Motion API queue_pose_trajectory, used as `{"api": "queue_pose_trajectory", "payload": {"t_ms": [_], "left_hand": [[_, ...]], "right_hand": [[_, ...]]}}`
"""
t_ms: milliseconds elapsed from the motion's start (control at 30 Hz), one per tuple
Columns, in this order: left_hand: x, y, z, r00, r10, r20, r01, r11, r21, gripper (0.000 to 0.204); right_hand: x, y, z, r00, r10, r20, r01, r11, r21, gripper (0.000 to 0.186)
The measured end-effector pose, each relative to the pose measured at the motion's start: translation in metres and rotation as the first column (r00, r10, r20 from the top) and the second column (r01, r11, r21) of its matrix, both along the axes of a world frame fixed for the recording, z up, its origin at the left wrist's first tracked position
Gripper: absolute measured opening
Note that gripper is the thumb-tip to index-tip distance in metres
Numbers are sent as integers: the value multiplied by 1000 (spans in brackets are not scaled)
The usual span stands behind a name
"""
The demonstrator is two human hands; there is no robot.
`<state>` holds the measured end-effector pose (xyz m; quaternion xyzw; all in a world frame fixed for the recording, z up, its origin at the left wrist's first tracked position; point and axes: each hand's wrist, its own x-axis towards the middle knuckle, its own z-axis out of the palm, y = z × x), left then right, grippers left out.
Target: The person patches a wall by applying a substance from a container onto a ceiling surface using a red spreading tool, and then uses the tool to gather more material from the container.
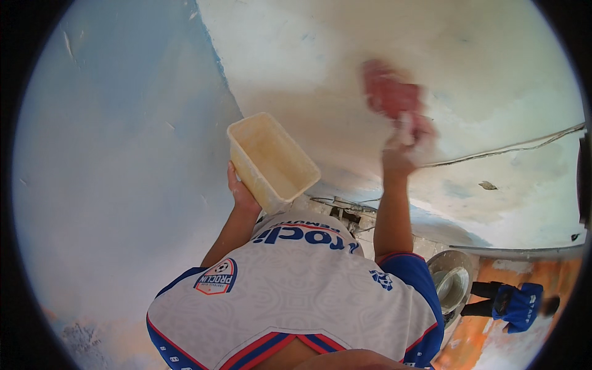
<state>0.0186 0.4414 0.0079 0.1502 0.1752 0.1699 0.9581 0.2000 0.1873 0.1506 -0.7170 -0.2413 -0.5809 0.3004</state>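
Observation:
My left hand [245, 196] grips the side of a cream rectangular plastic tub [246, 169], tilted so that its open top shows. Its inside is coated with pale residue, and a whitish layer lies at the bottom. Farther up and to the right, my right hand [404, 151] is raised with its fingers closed round a red, flat-bladed tool that looks like a putty spreader [394, 95]. Motion blurs both the hand and the spreader. The blade is over the pale, patchy wall [296, 55]; whether it touches the surface I cannot tell.
A blue-grey wall [123, 123] meets the pale one at a corner left of the tub. A cable [518, 147] runs along the pale wall at right. Round pale-smeared basins [453, 283] stand at lower right, near a person in a blue shirt [521, 305].

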Motion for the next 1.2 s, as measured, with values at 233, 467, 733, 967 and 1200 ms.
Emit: {"api": "queue_pose_trajectory", "payload": {"t_ms": [233, 467, 733, 967, 1200], "left_hand": [[5, -3, 10, 999, 3, -32, -3, 1000, 8, 76], [3, -1, 9, 999, -9, -40, 10, 1000, 25, 77], [5, -1, 1, 999, -17, -36, 18, 1000, 26, 77], [-4, -5, -4, 998, -5, -60, 6, 1000, 1, 78], [-5, -7, 1, 999, -47, -17, 46, 998, -43, 78]], "right_hand": [[-22, -11, -17, 978, 199, -67, -195, 979, 55, 16], [-8, -7, 0, 953, 208, -218, -120, 925, 360, 21], [-19, 14, -26, 914, 211, -346, -278, 948, -157, 8], [-20, -18, 30, 940, 340, 16, -282, 752, 596, 25], [-5, 0, -14, 995, 64, -79, -74, 989, -129, 17]]}}
